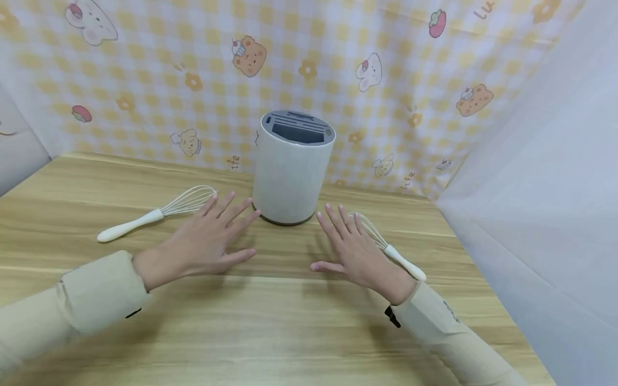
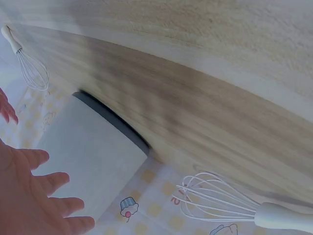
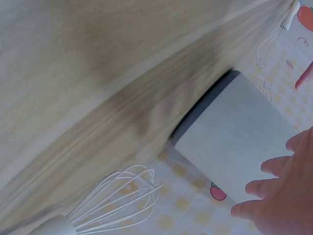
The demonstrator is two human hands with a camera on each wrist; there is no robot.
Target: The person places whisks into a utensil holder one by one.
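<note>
My left hand [image 1: 203,244] hovers over the table with fingers spread and holds nothing. Just beyond its fingertips lies a white whisk [image 1: 140,221], its wire loops partly behind the fingers. My right hand [image 1: 354,249], likewise spread and holding nothing, is in front of a second white whisk [image 1: 404,261], covering part of its wires. Between and beyond both hands stands a white oval knife block [image 1: 292,171] with a grey slotted top and a dark base. Both wrist views show the block's side, with the left whisk [image 2: 220,205] and the right whisk [image 3: 117,200] on either side.
The wood-grain table [image 1: 270,332] reaches back to a yellow checked curtain [image 1: 212,91] printed with cartoon animals, close behind the block. A plain white sheet [image 1: 531,187] hangs along the right side, and a pale wall [image 1: 21,139] stands at the left.
</note>
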